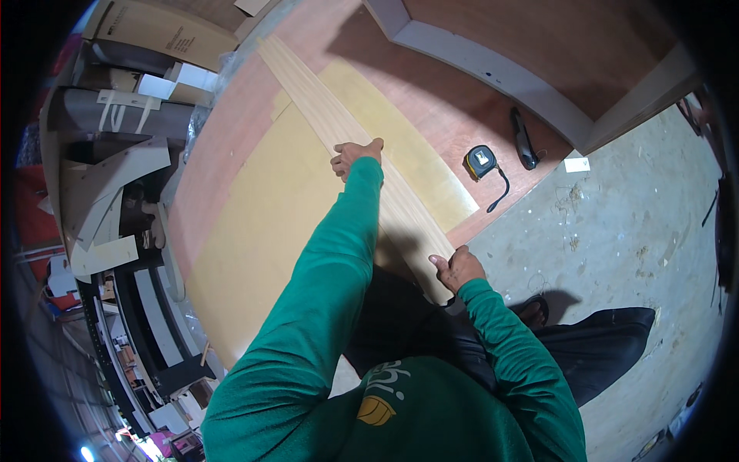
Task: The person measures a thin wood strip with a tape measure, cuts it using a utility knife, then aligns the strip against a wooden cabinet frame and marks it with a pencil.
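A long, narrow pale wooden board [408, 219] lies slantwise across a yellowish sheet [269, 223], running from the far left toward my body. Midway along it, my left hand [356, 159] spans the board's width from above, thumb at one edge and fingers at the other. Close to the near end, my right hand [462, 269] grips the right edge with its thumb on top; its other fingers are partly hidden. A black and yellow tape measure [481, 160] with a dark wrist strap rests to the right, apart from both hands. Beyond it lies a black-handled tool, perhaps a utility knife [524, 138].
The yellowish sheet lies on a reddish plywood surface [208, 181]. At the upper right stands a large wooden frame or box [493, 65]. Cardboard boxes [165, 32] and stacked panels [108, 200] crowd the left side. Concrete floor [616, 231] shows on the right.
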Demonstrator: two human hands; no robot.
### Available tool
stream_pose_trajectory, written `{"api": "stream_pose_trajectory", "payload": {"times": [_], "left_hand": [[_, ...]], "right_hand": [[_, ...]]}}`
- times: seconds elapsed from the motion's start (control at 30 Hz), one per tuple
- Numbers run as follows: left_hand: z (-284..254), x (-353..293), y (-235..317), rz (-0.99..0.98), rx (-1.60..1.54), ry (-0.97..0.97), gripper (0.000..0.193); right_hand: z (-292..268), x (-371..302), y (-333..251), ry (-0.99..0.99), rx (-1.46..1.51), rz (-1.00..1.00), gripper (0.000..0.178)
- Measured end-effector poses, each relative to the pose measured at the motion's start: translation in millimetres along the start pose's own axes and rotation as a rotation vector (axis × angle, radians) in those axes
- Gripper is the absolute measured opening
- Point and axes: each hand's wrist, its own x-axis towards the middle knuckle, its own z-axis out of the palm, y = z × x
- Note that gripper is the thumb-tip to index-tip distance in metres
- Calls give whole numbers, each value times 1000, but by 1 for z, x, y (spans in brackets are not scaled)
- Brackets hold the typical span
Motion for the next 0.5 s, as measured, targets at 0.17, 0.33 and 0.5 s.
{"api": "stream_pose_trajectory", "payload": {"times": [0.17, 0.33, 0.5], "left_hand": [[-1, 0, 1, 1, -2, -15, 112], [-3, -1, 3, -2, 27, -28, 114], [-3, 0, 4, 0, 28, -34, 113]], "right_hand": [[0, -1, 0, 0, 12, -9, 78], [1, 0, 1, 11, 11, -27, 78], [0, 0, 1, 0, 8, -14, 79]]}}
